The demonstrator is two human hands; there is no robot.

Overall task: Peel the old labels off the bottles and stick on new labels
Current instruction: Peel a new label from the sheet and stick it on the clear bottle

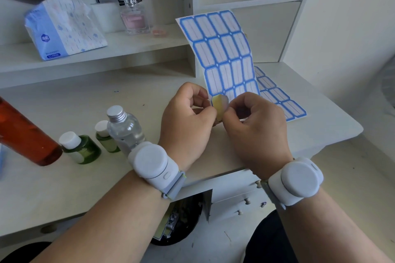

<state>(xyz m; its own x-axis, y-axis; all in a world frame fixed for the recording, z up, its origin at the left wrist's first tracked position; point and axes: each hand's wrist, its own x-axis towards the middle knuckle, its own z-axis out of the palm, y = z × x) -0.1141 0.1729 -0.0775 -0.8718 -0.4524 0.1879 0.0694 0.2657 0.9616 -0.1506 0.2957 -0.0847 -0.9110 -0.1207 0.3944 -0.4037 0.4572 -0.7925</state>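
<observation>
A sheet of blue-bordered blank labels (224,49) curves upward from the desk; its lower corner lies between my hands. My left hand (186,117) and my right hand (254,119) both pinch that corner, where a peeled label (218,104) shows its yellowish back. A second label sheet (275,94) lies flat behind my right hand. To the left stand a clear bottle with a silver cap (125,128), two small green bottles with white caps (82,148) (105,135) and a large orange bottle (25,132) lying tilted.
On the shelf behind sit a tissue pack (64,28) and a pink perfume bottle (133,17). The white desk (85,100) ends at a rounded right edge. Below it are small drawers (235,198) and a black bin (179,220).
</observation>
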